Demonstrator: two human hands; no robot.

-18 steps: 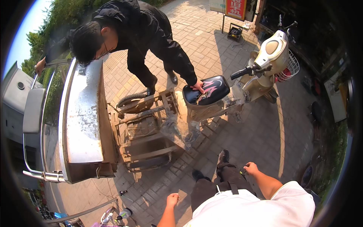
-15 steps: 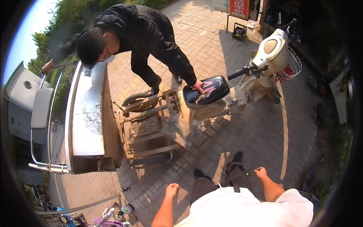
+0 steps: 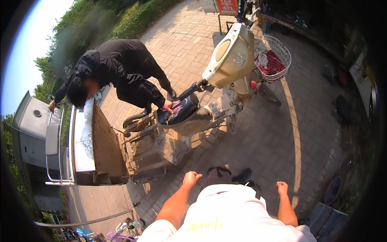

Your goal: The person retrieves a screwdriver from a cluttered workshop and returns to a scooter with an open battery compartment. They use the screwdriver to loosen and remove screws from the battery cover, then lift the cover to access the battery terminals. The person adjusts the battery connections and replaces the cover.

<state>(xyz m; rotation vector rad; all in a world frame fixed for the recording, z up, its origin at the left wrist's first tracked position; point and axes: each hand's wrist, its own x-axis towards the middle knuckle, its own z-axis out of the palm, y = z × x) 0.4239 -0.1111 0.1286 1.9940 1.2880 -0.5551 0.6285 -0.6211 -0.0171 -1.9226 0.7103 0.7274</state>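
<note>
My left hand (image 3: 192,178) is loosely closed in front of my white shirt, with nothing visible in it. On the other side, my right hand (image 3: 282,187) hangs with curled fingers, also bare. Neither touches anything. Ahead stands a dusty beige cargo tricycle (image 3: 227,52) with a black seat (image 3: 177,113) bearing pink marks. Its metal cargo box (image 3: 82,141) is tipped up at the left, exposing the rusty frame (image 3: 141,157) and a rear wheel. A person in black (image 3: 121,66) bends over it, one hand on the seat and the other on the box's rail.
At the tricycle's front hangs a white wire basket (image 3: 288,60) with red and white cloth. A red sign (image 3: 226,7) stands behind it. Bicycles and a bottle (image 3: 137,224) are at the lower left, and dark shop clutter (image 3: 342,109) lines the right. Brick paving (image 3: 266,133) spreads below.
The tricycle's front and basket have come nearer and shifted left in view as I moved. The person in black bends lower, one hand still on the seat. My left hand has risen slightly.
</note>
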